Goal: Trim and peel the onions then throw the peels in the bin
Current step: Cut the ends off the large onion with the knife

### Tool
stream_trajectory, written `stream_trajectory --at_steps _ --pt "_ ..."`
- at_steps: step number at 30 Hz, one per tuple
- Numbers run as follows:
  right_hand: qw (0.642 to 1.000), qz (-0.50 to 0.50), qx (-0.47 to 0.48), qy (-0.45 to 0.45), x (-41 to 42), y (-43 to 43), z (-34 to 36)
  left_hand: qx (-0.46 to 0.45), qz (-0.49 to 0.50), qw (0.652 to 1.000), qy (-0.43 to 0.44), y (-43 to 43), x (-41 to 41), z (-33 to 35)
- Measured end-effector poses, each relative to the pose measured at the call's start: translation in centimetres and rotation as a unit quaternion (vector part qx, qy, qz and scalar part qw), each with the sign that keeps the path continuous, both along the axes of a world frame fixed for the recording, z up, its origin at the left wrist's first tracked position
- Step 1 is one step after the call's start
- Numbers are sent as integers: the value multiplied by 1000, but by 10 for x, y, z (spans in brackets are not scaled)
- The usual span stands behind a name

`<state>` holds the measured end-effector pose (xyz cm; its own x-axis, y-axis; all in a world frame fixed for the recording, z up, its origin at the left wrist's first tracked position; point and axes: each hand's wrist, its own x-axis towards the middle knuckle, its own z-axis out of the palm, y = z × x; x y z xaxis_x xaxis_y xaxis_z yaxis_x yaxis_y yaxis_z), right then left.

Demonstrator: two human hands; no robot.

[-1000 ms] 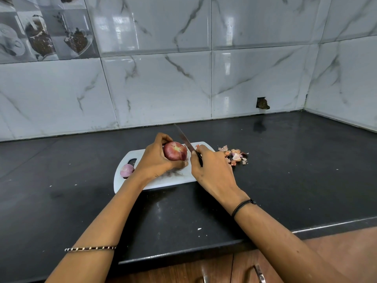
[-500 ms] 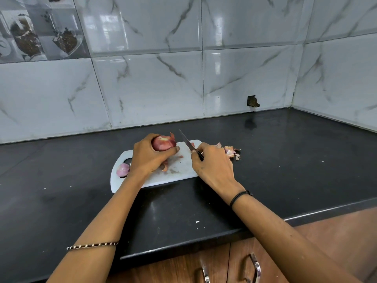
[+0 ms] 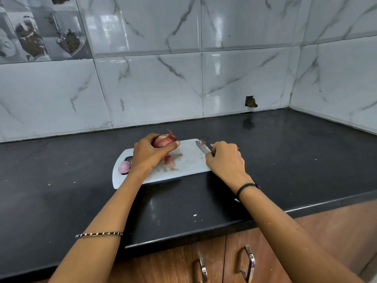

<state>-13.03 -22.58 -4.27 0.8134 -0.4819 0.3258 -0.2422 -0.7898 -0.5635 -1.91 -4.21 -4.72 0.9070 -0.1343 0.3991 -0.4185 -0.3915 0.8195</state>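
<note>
Under the hands: a white cutting board (image 3: 189, 162) on the black table (image 3: 285, 150).
Left hand (image 3: 150, 154): fingers and thumb curled round a red onion (image 3: 163, 140), held over the board; one loose skin stands up from its top.
Right hand (image 3: 225, 158): closed round the handle of the knife (image 3: 202, 147), blade low over the board.
Peels (image 3: 169, 159): just below the left hand.
Peeled onion (image 3: 124, 167): on the board, beside the left wrist.
</note>
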Motion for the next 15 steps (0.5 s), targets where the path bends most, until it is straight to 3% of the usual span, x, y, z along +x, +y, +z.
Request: stream_trajectory --at_steps 3,8,15 --pt "999 -25 14 -15 -6 -5 -1 -39 -4 999 19 -3 -1 2" --pt "998 31 -19 -56 -12 11 0 -102 2 994 36 -7 4 5" --pt "991 126 -37 -1 -4 44 0 -136 20 989 46 -2 8 4"
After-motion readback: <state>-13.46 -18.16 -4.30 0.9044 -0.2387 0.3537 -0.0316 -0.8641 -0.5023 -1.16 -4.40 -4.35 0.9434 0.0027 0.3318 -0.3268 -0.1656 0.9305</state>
